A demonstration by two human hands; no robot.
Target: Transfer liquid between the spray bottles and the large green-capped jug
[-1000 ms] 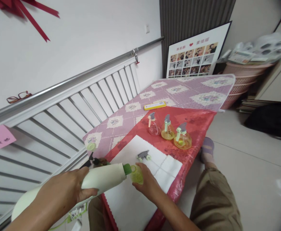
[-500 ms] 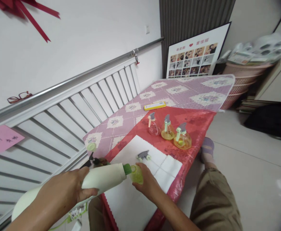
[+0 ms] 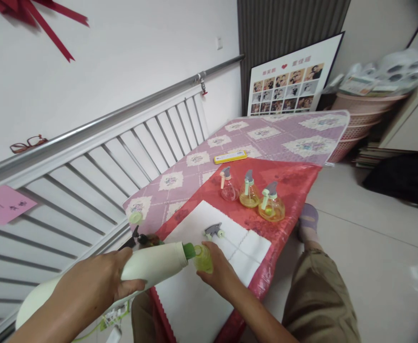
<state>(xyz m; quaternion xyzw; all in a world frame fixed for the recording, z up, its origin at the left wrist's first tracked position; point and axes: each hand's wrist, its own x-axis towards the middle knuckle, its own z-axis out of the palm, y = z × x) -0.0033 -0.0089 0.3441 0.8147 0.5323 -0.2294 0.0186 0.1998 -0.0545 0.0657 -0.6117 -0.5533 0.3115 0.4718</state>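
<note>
My left hand [image 3: 101, 276] is wrapped round a large pale-green bottle [image 3: 155, 262], which is tipped almost level with its green spout pointing right. The spout meets the mouth of a small yellow-green spray bottle body [image 3: 204, 259]. My right hand [image 3: 218, 271] grips that small bottle over the white cloth [image 3: 194, 305]. A grey spray head [image 3: 214, 230] lies by itself on the cloth. Behind it stand three spray bottles: a clear pinkish one [image 3: 229, 190], one with yellow liquid [image 3: 249, 195] and another with yellow liquid [image 3: 273, 211]. Whether liquid is flowing I cannot tell.
A yellow box [image 3: 230, 157] lies on the patterned tablecloth [image 3: 262, 131]. Near the left table edge are a green cap [image 3: 136, 218] and a dark pump bottle [image 3: 147, 239]. A white radiator [image 3: 137, 147] runs along the wall. Pink baskets [image 3: 359, 114] stand beyond.
</note>
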